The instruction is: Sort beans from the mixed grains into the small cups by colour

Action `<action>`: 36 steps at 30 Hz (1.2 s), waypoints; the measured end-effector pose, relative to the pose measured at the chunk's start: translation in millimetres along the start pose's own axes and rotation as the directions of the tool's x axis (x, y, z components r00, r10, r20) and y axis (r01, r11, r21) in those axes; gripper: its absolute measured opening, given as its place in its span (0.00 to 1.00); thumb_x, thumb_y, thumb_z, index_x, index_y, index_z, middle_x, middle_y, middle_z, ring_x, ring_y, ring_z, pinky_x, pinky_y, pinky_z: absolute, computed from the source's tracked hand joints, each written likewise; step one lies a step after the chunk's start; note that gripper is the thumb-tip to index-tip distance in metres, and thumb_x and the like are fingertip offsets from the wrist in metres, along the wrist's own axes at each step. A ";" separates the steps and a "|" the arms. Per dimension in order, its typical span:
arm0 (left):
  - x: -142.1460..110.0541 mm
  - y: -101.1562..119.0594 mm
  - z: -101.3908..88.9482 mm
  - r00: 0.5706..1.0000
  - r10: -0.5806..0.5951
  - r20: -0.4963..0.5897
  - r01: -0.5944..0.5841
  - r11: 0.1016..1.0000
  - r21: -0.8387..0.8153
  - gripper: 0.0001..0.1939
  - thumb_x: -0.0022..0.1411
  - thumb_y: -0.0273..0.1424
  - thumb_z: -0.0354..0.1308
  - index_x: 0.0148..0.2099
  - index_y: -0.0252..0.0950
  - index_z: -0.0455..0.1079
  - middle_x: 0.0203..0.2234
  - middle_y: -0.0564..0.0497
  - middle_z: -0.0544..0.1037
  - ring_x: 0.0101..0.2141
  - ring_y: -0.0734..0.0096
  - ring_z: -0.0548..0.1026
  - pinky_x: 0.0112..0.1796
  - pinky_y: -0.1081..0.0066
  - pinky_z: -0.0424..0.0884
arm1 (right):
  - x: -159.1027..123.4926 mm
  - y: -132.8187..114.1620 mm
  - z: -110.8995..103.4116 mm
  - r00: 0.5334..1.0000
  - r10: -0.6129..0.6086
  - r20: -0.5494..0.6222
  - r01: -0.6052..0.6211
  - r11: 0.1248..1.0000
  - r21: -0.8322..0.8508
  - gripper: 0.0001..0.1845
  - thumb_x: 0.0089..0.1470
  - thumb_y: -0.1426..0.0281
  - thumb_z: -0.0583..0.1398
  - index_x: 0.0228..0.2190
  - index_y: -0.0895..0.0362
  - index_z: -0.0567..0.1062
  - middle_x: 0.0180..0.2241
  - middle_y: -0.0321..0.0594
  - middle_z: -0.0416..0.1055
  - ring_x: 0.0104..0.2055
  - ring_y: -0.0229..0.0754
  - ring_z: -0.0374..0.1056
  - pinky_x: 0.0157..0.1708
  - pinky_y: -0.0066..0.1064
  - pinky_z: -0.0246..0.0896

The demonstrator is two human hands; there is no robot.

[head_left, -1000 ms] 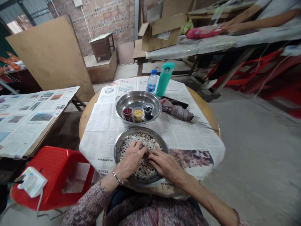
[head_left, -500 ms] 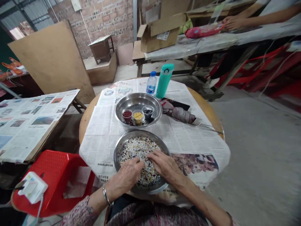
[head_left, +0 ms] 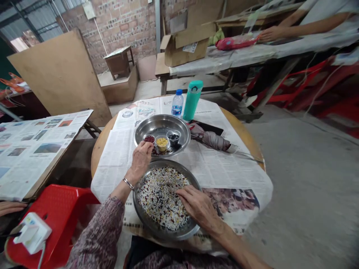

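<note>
My left hand (head_left: 142,157) is at the near-left rim of the far metal basin (head_left: 162,120), its fingertips pinched beside the cup of dark red beans (head_left: 149,138). Whatever is in that pinch is too small to see. Next to that cup stand a cup of yellow beans (head_left: 162,143) and a cup of black beans (head_left: 174,138), with loose dark beans on the basin floor. My right hand (head_left: 198,205) rests over the right side of the near metal basin (head_left: 137,203), fingers bent together at the mixed white grains and beans (head_left: 164,198). Its fingertips are partly hidden.
Behind the far basin stand a water bottle (head_left: 177,103) and a teal flask (head_left: 193,100). A folded umbrella (head_left: 210,139) and a dark phone (head_left: 210,128) lie to the right. A red stool (head_left: 60,205) holds a white power adapter (head_left: 33,231). Another person's hands (head_left: 267,34) work at the back table.
My left hand has moved from the near basin, up and left, to the cup of red beans in the far basin. My right hand stays over the mixed grains. The view has shifted slightly.
</note>
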State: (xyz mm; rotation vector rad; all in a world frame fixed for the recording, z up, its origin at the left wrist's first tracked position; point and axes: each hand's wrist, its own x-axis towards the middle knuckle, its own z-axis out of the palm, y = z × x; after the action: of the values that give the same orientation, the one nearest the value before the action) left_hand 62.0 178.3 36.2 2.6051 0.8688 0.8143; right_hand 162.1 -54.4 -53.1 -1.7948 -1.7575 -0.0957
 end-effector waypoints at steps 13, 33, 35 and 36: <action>53.1 -29.2 15.4 0.969 -0.130 0.212 0.087 0.976 0.200 0.10 0.65 0.25 0.53 0.43 0.35 0.76 0.36 0.47 0.78 0.40 0.67 0.71 0.43 0.69 0.66 | 6.9 -5.6 -11.3 0.999 0.025 0.023 -0.028 0.994 0.107 0.10 0.62 0.76 0.54 0.37 0.55 0.75 0.32 0.39 0.74 0.36 0.41 0.72 0.37 0.32 0.69; 48.2 -23.0 8.3 0.982 -0.078 0.174 0.026 0.959 0.281 0.11 0.71 0.27 0.48 0.40 0.35 0.72 0.37 0.46 0.76 0.41 0.66 0.72 0.45 0.68 0.67 | 214.5 85.9 -39.9 0.880 0.439 0.182 -0.348 0.856 -0.382 0.15 0.56 0.71 0.56 0.39 0.53 0.81 0.43 0.46 0.78 0.47 0.49 0.71 0.40 0.35 0.60; 40.1 -18.6 5.4 0.991 -0.043 0.128 0.010 0.969 0.249 0.09 0.71 0.27 0.49 0.42 0.35 0.71 0.38 0.47 0.76 0.42 0.67 0.72 0.46 0.68 0.68 | 219.5 89.3 -33.9 0.872 0.449 0.194 -0.351 0.850 -0.392 0.14 0.54 0.71 0.57 0.39 0.55 0.81 0.44 0.49 0.78 0.46 0.50 0.71 0.38 0.35 0.60; 34.0 -15.0 3.3 0.995 -0.012 0.099 -0.010 0.976 0.216 0.08 0.71 0.26 0.50 0.42 0.35 0.70 0.38 0.47 0.76 0.42 0.68 0.72 0.46 0.69 0.68 | 221.0 90.9 -31.5 0.869 0.453 0.201 -0.350 0.848 -0.397 0.14 0.54 0.70 0.57 0.39 0.56 0.81 0.43 0.50 0.78 0.45 0.50 0.71 0.38 0.35 0.60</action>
State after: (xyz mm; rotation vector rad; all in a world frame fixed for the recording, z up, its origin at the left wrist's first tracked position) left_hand 79.5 210.8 41.8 2.8037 0.9793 0.6138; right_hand 282.5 132.4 40.2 -2.5223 -1.5719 0.0349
